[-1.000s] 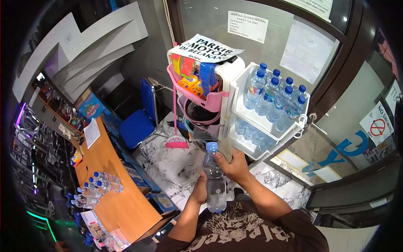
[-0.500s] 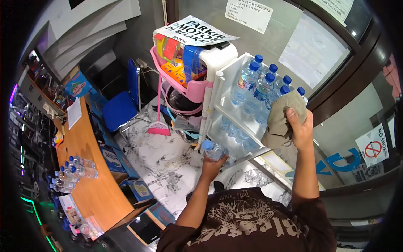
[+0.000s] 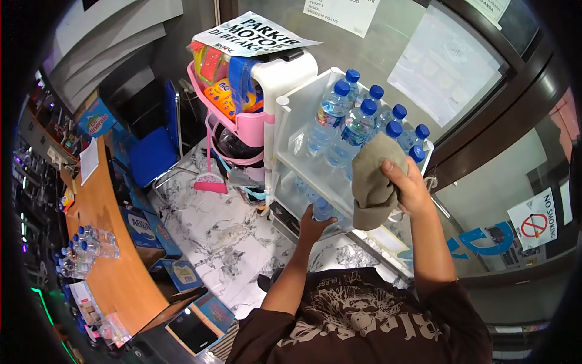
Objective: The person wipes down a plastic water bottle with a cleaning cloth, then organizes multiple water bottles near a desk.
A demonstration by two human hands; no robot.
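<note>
Since the earlier frames the view has swung closer to the white shelf rack (image 3: 285, 130) at upper centre, the bottle that was held upright before the chest has gone down to the rack's lower tier, and the cloth has risen beside the top tier. The rack stands against a glass wall, with a pink rack (image 3: 242, 121) of snack packets touching its left side and a paper sign (image 3: 254, 37) lying on top. A wooden counter (image 3: 115, 255) runs down the left of the frame, carrying a cluster of more bottles (image 3: 82, 246). On the white rack's top tier, blue-capped water bottles (image 3: 357, 124) stand upright in rows. The right hand (image 3: 409, 188), centre right, has its fingers closed around a bunched grey cloth (image 3: 370, 182). The left hand (image 3: 312, 227), just below centre, grips a water bottle (image 3: 321, 209) at the lower tier's front edge. The step in hand looks like stocking that tier; the next move calls for sliding the bottle in among its neighbours and letting go.
</note>
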